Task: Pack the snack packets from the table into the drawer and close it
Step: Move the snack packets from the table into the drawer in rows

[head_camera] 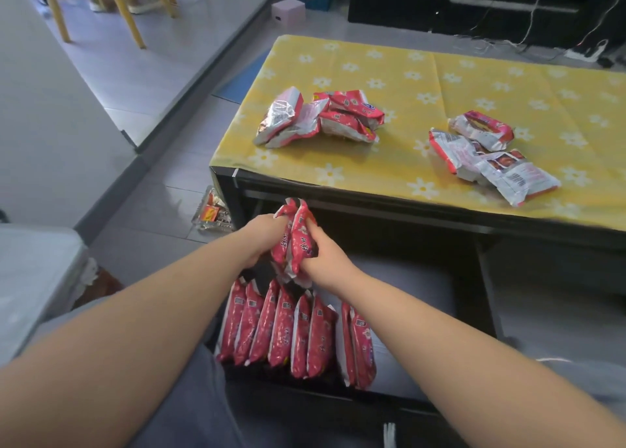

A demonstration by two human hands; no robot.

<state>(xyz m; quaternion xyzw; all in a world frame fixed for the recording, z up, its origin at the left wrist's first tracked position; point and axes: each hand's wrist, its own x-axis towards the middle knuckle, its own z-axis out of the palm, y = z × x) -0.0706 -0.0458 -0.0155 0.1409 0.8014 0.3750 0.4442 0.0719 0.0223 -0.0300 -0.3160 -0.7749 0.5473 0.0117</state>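
Row of glossy red foil snack packets point(294, 332) stands on edge in the open black drawer point(338, 388), lower centre. Just above, left hand point(262, 239) & right hand point(321, 261) both have their grip clamped on two upright red packets point(294, 234), long axis vertical, over the drawer's back gap. More packets point(318, 117) wait on the yellow worktop point(440, 85), upper right.

Drawer point(389, 385) front half packed — upright packets point(288, 332) wall to wall; back half free under surface point(423, 203) edge. Two packet heaps point(318, 117) on top — bare cloth between.
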